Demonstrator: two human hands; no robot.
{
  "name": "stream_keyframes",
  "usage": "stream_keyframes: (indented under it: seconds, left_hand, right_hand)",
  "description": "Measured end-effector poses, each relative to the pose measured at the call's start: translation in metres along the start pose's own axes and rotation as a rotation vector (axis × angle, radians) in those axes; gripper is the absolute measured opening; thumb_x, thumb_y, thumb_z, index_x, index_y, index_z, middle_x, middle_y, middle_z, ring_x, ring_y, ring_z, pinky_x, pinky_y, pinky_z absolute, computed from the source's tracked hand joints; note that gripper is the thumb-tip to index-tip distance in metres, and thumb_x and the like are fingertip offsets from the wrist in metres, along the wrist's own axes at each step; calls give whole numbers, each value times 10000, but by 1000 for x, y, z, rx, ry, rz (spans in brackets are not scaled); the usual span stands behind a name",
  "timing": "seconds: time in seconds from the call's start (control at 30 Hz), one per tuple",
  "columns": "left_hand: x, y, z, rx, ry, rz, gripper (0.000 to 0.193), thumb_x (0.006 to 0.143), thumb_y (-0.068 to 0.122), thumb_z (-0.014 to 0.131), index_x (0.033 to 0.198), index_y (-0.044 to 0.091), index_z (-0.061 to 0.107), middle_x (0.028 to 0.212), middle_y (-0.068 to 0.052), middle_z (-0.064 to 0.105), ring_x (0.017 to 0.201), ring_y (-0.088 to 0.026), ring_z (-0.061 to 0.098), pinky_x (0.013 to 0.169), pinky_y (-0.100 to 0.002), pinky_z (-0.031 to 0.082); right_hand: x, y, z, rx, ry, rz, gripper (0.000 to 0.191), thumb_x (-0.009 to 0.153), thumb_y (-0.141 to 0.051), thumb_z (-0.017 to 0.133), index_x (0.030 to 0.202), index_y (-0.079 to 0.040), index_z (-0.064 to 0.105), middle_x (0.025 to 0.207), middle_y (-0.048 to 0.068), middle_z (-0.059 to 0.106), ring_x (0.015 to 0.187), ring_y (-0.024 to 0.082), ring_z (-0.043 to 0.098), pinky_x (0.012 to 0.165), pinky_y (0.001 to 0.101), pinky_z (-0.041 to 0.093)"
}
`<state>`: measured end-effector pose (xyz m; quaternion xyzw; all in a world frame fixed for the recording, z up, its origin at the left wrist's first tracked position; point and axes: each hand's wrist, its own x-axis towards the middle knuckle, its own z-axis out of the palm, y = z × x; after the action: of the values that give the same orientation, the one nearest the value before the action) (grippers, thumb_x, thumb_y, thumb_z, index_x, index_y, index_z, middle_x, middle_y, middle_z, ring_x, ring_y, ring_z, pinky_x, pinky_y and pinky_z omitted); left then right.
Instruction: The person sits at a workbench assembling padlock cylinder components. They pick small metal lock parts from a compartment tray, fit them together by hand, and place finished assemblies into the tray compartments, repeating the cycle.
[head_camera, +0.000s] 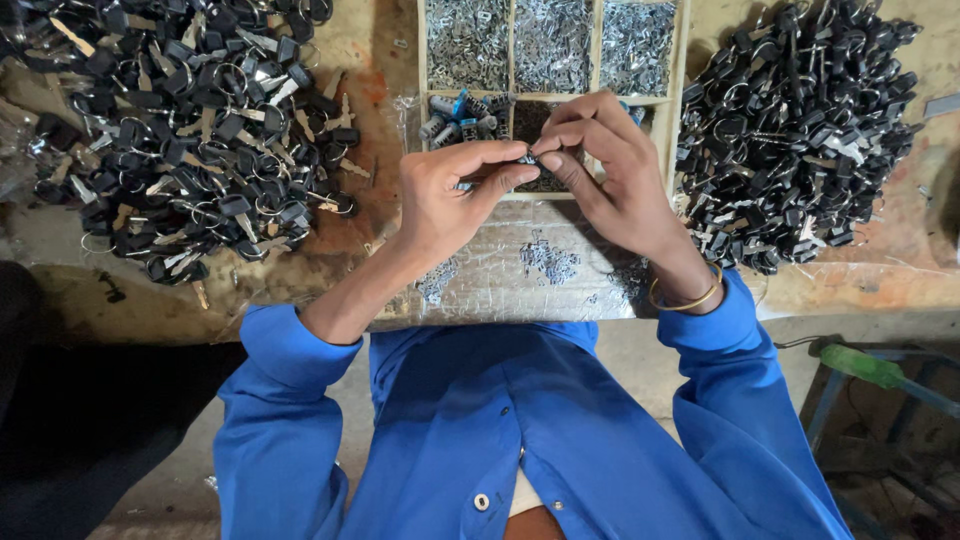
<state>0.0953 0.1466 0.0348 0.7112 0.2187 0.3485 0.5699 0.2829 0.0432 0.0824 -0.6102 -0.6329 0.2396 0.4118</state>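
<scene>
My left hand (452, 190) and my right hand (603, 170) meet above the workbench, fingertips pinched together on a small dark metal part (526, 157) between them. The part is mostly hidden by my fingers. Both hands hover over the front of a wooden compartment tray (596, 60) that holds small silvery metal pieces. A gold bangle (690, 296) circles my right wrist. My sleeves are blue.
A big heap of black-headed keys on rings (190, 130) lies at the left. Another heap of black keys (800, 120) lies at the right. Loose small metal bits (550, 260) sit on a silvery sheet near the bench edge. A green-handled tool (860, 365) lies low right.
</scene>
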Motion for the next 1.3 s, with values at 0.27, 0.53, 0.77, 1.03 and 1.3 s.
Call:
stream_keyframes:
  seconds: [0.27,0.53,0.77,1.03,1.3]
  left_hand:
    - [-2,-4,2,-30,-3,17,191,950,19,801,1119,-42,735,1036,-146,789,956,-183,795,789,-264,661]
    - [-2,-5,1,16,1,21,199,940,37,814,1109,-40,744,1019,-136,793,928,-172,795,767,-270,650]
    - [0,-2,-1,26,-2,49,201,941,32,816,1123,-21,749,1055,-138,787,951,-177,793,785,-266,654]
    - [1,-3,-2,10,-8,94,192,962,3,795,1146,-16,746,1114,-142,775,1004,-195,792,825,-273,660]
    - [-1,-4,4,-40,24,11,216,924,4,828,1117,-26,737,1107,-125,782,988,-175,785,842,-274,663]
  right_hand:
    - [-1,-6,2,-144,33,-24,153,1002,-5,787,1126,-26,700,1154,107,648,1070,260,671,892,358,556]
    - [-1,-5,3,-144,75,-28,211,952,-7,840,1149,-38,771,1110,101,664,1015,229,679,832,327,553]
    - [-2,-1,4,-75,77,-6,183,968,15,807,1135,-14,739,1145,112,659,1059,243,672,889,333,544]
    - [-2,3,2,54,112,83,100,1049,35,724,1138,17,683,1162,124,698,1091,225,694,955,325,548]
    - [-2,-1,3,-100,116,70,110,1030,20,750,1111,18,675,1115,117,723,1051,237,727,921,338,570]
